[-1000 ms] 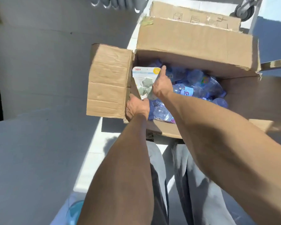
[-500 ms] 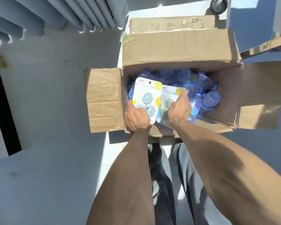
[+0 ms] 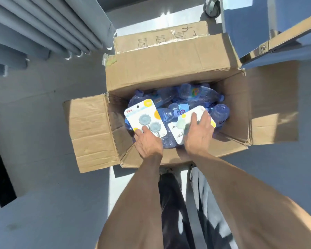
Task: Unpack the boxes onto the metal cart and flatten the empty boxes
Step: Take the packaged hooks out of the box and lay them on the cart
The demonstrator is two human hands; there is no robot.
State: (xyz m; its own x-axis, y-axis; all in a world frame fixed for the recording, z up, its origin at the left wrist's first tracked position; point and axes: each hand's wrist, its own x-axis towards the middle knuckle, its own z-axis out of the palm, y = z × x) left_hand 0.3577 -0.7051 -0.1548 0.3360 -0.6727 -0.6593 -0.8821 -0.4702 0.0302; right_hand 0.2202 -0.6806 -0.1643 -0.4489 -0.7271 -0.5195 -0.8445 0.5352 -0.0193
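Observation:
An open cardboard box point(image 3: 169, 69) stands on the floor in front of me, its flaps folded outward. Inside lie several clear blue plastic bottles point(image 3: 192, 97). My left hand point(image 3: 147, 142) pinches the lower edge of a white blister card point(image 3: 144, 117) with two blue flower-shaped hooks, held up over the box's left side. My right hand point(image 3: 199, 133) grips a second white card point(image 3: 187, 123) with a pale green flower hook, tilted over the bottles on the right. My fingers cover much of that card.
A second, closed cardboard box point(image 3: 160, 38) sits behind the open one. A caster wheel point(image 3: 212, 6) and a metal cart edge point(image 3: 280, 36) show at the upper right. Grey curtain folds point(image 3: 52, 29) hang at the upper left. My legs stand below the box.
Both cards have come up and apart: the left one moved left, the right one swung right and tilted. My view has risen and pulled back from the box.

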